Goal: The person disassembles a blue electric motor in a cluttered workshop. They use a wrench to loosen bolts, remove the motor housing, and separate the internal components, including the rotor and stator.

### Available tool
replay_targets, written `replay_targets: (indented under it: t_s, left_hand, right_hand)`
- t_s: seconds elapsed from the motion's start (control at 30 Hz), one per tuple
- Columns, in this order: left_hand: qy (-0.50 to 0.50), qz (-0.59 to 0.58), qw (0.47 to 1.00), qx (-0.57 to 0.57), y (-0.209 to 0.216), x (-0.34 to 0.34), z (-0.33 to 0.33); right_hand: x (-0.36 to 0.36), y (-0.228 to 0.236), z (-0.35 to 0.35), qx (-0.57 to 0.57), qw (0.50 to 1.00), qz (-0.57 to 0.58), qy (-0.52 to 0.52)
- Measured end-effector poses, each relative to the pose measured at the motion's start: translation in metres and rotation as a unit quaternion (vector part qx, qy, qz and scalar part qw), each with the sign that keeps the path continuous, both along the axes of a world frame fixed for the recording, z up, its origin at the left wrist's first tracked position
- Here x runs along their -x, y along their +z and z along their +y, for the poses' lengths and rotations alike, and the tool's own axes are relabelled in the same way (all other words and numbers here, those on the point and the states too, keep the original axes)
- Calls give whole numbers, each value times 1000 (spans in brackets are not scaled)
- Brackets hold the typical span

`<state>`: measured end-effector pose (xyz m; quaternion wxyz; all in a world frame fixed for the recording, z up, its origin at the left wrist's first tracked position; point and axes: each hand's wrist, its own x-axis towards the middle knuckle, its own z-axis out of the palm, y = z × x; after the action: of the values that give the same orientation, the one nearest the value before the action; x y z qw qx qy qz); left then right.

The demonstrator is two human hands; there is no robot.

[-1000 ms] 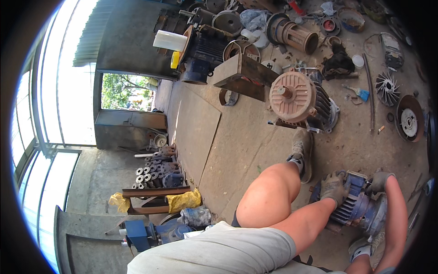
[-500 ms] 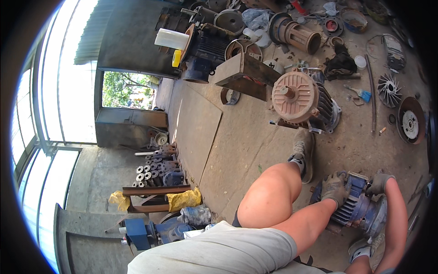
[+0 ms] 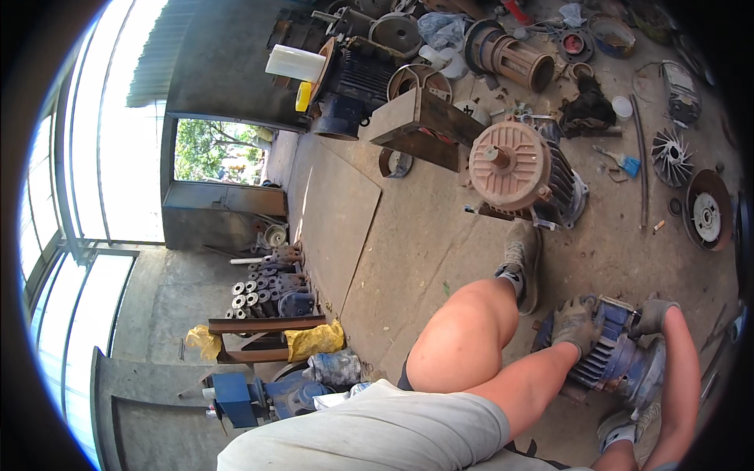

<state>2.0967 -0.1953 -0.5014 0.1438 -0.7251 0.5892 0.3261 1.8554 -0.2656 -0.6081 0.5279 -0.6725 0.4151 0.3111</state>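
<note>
A blue electric motor [image 3: 608, 357] with cooling fins lies on the floor between my feet, its round flange toward the lower right. My left hand [image 3: 577, 326], in a dirty grey work glove, is closed over the motor's left end, fingers curled against the casing. The gloved right hand [image 3: 652, 317] grips the motor's far right side, by the rectangular opening on its body. My fingertips there are partly hidden behind the casing.
A larger motor with a pinkish end cover [image 3: 509, 165] stands beyond my shoe. Nearby lie a metal channel piece [image 3: 416, 125], a blue-bristled brush [image 3: 628, 164], a fan wheel [image 3: 671, 155] and a round housing [image 3: 707, 212]. More motors [image 3: 302, 388] line the left wall.
My view has shifted very slightly. Both hands stay in place on the blue electric motor, which has not visibly moved.
</note>
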Motion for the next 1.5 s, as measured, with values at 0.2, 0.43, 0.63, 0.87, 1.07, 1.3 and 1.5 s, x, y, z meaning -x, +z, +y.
replay_targets:
  t_s: [0.2,0.43,0.63,0.87,1.07,1.3,1.5]
  left_hand:
    - [2,-3,1000,-8,0,1,0]
    - [-1,-8,1000,-6,-2,0,0]
    - [-12,-14,1000,9,-2,0,0]
    - [-1,-5,1000,-1,0,1,0]
    - [-6,-3,1000,5,-1,1,1]
    - [-2,-3,1000,11,-5,1,3]
    - [-2,-27,998,51,-16,-1,9]
  right_hand:
    - [2,-4,3,-18,1000,15,-18]
    - [1,-6,1,-45,997,67,-20]
    - [0,-6,3,-25,999,19,-5]
    - [-2,0,3,7,1000,30,2]
    - [0,1,3,-10,999,36,-24]
    - [1,-2,8,3,999,34,-22]
    - [-6,0,4,-4,1000,19,13]
